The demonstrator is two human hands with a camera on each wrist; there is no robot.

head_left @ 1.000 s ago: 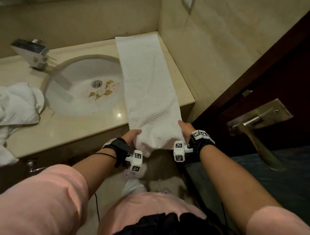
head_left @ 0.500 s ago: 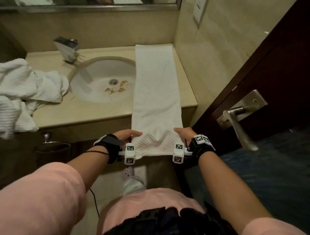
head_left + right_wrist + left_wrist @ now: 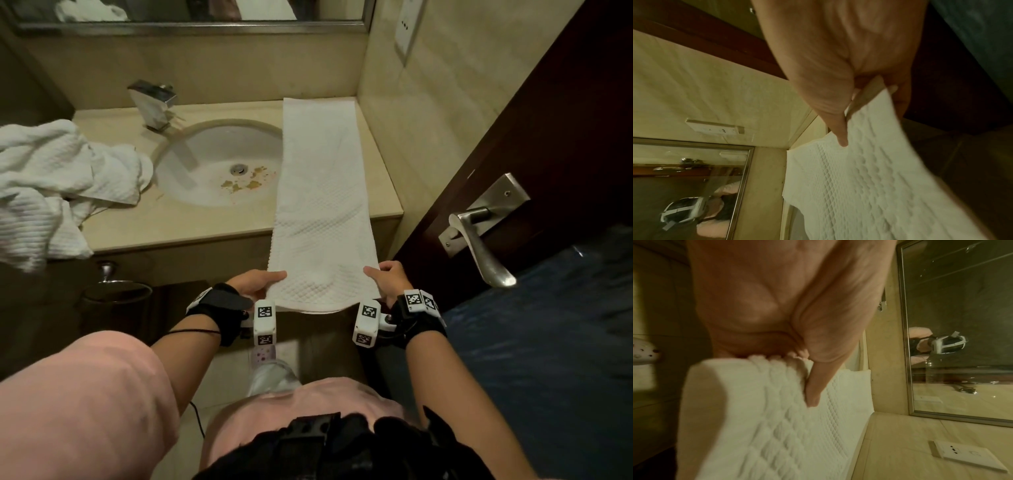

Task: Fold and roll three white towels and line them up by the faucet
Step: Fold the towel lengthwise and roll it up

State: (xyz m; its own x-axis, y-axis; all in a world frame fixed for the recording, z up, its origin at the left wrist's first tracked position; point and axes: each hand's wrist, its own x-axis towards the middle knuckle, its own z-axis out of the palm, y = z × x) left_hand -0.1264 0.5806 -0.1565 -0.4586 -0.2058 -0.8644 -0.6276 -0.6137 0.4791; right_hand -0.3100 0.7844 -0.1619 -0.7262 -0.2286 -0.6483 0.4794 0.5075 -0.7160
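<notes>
One long folded towel [image 3: 318, 202] lies stretched down the right side of the counter [image 3: 191, 226], its far end against the back wall and its near end hanging past the front edge, held up in the air. The left hand [image 3: 255, 284] pinches the near left corner, thumb on top of the waffle weave and fingers tucked beneath; the left wrist view shows the thumb [image 3: 818, 381] pressed flat onto the cloth. The right hand [image 3: 390, 279] pinches the near right corner the same way, thumb over, fingers under. Between the two hands the towel's near edge sags a little.

Just left of the towel is the sink [image 3: 191, 164], with brownish stains by the drain, and the towel's edge overlaps its right rim. Behind the basin stands the faucet [image 3: 154, 102], well apart from the towel. A heap of crumpled white towels [image 3: 51, 185] spills over the counter's left end. A mirror [image 3: 191, 15] runs above, and a dark door with a metal handle [image 3: 479, 240] stands at the right.
</notes>
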